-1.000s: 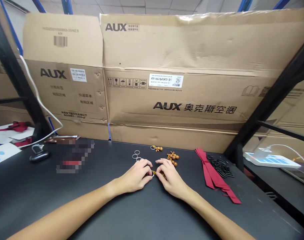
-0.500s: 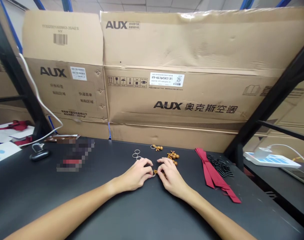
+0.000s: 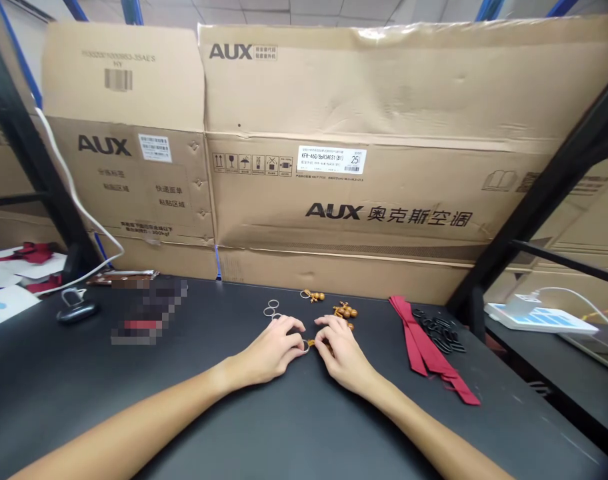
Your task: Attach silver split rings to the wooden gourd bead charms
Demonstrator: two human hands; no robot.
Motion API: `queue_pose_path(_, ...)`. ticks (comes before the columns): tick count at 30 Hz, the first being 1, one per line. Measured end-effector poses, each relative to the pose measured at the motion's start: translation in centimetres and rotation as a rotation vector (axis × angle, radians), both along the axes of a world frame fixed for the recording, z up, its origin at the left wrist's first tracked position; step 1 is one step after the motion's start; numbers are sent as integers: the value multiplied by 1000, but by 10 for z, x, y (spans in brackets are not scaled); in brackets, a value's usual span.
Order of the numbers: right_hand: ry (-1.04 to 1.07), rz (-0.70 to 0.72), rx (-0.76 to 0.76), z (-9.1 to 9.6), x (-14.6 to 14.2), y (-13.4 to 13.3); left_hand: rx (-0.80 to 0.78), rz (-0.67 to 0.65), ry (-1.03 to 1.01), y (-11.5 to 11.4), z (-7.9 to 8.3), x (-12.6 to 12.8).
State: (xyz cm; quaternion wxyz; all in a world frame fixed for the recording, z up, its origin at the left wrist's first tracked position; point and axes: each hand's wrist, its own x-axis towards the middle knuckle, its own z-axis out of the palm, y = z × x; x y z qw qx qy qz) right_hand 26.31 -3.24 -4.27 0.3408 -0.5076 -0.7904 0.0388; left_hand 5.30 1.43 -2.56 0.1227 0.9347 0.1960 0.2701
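Note:
My left hand pinches a metal key ring low over the black table. A yellow-brown cord runs from that ring to the fingers of my right hand, which are closed on a gourd pendant mostly hidden beneath them. Just behind my left fingers lie several loose key rings, such as the far one. Beyond my right hand sit several brown wooden gourd pendants. Farther back, one gourd pendant lies with a ring on its cord.
Red ribbons and a pile of black clips lie to the right. Cardboard panels stand along the back of the table. A black frame post rises at right, and a small black object is at left.
The ring between my hands shows a little more clearly now. My hands have hardly moved; the whole view has shifted slightly.

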Motion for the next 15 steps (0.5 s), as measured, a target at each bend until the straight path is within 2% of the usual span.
queue_pose_path(9,21,96,-23,2,-5,-6,28,19,9,-2,0,-1)
queue_pose_path(15,23,-4,-4,-2,-3,-1,18,4,1,0,1,0)
